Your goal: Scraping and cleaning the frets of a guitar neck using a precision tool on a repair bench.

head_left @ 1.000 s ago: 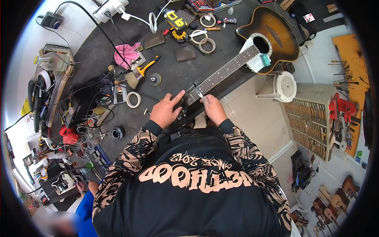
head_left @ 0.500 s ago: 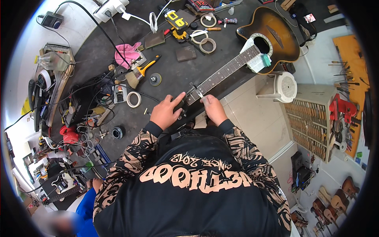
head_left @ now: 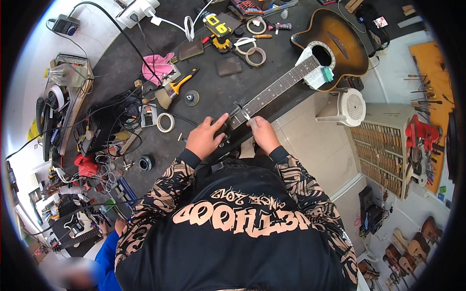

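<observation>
An acoustic guitar [head_left: 354, 45] with a dark sunburst body lies across the bench, its neck [head_left: 274, 90] slanting down toward me. My left hand [head_left: 206, 139] is around the headstock end, index finger stretched toward the nut and thumb on the near side. At the lowest frets, my right hand [head_left: 265, 135] pinches a small, pale, thin tool against the fretboard; its kind cannot be made out. A dark bar-like piece [head_left: 239, 106] sits across the neck just beyond these fingers. White paper and a green-blue pad [head_left: 326, 74] cover the neck's joint with the body.
Left of the guitar lie a wide brush [head_left: 168, 95], tape rolls [head_left: 165, 122], a pink cloth [head_left: 158, 65] and tangled cables. A yellow power tool [head_left: 217, 25] lies farther back. A white stool [head_left: 350, 107] stands at right. At lower left, a co-worker in blue [head_left: 108, 252] works beside another guitar.
My hands keep nearly the same place on the neck, the right shifting only slightly. At lower left, the co-worker's hands have moved and show more clearly.
</observation>
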`<state>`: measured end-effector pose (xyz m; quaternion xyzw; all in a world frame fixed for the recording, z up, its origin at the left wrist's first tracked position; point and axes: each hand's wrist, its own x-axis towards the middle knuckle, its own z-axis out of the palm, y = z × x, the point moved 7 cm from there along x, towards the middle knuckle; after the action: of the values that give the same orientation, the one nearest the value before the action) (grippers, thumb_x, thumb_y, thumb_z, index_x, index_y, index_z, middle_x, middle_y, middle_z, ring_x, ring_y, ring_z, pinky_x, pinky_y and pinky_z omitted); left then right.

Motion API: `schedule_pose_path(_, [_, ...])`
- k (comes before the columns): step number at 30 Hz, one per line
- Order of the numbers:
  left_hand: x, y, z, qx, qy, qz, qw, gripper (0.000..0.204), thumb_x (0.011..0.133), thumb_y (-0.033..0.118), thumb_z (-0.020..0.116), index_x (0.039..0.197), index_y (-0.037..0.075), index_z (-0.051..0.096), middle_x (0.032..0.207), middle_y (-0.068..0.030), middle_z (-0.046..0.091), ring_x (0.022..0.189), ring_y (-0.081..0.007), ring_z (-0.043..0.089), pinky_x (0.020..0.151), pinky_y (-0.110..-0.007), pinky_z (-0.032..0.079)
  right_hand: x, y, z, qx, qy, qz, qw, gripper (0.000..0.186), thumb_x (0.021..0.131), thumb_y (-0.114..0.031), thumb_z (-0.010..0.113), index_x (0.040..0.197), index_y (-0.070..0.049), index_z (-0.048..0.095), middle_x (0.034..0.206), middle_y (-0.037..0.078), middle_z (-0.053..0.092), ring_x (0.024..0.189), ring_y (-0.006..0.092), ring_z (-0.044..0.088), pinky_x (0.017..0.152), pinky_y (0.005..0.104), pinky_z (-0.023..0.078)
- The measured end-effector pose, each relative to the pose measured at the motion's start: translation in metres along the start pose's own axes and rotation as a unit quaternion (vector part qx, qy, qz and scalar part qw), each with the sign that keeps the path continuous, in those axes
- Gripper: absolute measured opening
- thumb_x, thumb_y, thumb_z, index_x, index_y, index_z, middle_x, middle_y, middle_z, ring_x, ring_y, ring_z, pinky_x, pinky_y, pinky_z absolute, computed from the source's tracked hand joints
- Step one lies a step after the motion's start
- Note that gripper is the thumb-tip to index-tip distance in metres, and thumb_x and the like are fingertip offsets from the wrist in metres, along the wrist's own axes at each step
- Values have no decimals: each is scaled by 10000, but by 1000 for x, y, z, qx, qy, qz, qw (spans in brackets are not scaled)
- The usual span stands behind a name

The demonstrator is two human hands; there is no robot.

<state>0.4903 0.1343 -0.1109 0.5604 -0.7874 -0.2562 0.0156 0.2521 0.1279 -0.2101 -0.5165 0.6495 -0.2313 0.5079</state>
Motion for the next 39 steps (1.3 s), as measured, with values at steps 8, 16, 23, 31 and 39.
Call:
schedule_pose_path(8, [-2, 0, -5, -15, 8, -6, 1000, 798, 1050, 316, 799, 1778, 404, 485, 1286, -155, 677, 1079, -392, 786, 886, -506, 668, -2, 2, 1, 3, -2, 3, 1000, 324, 1174, -233, 593, 1133, 23, 788, 1015, 204, 796, 981, 328, 772, 916, 435, 580])
schedule_pose_path(16, [-2, -4, -3, -13, 6, -6, 1000, 793, 1049, 314, 799, 1773, 412, 491, 1275, -156, 676, 1076, -399, 786, 880, -509, 669, -4, -3, -1, 3, 1, -17, 1000, 329, 1175, -236, 586, 1137, 21, 789, 999, 201, 787, 975, 334, 768, 914, 441, 580])
schedule_pose_path(23, [-2, -6, -3, -11, 11, -14, 1000, 802, 1042, 306, 805, 1774, 399, 494, 1255, -153, 674, 1060, -396, 787, 871, -510, 666, -3, -5, -2, 4, -6, -7, 1000, 324, 1172, -236, 593, 1147, 16, 795, 1018, 206, 795, 984, 337, 771, 922, 441, 582])
schedule_pose_path(31, [0, -7, -2, -15, 12, -5, 1000, 802, 1041, 307, 803, 1775, 397, 492, 1245, -148, 668, 1055, -384, 787, 861, -507, 666, -3, -7, -3, 0, -4, -13, 1000, 326, 1178, -232, 593, 1144, 22, 795, 1027, 211, 799, 982, 347, 771, 924, 447, 583])
schedule_pose_path(39, [1, -11, 1, -15, 12, -27, 999, 813, 1043, 330, 807, 1784, 414, 483, 1273, -132, 675, 1054, -387, 783, 887, -499, 661, -3, -6, -4, -4, -1, -18, 1000, 368, 1168, -279, 580, 1143, 8, 810, 1023, 245, 824, 984, 440, 795, 919, 510, 604])
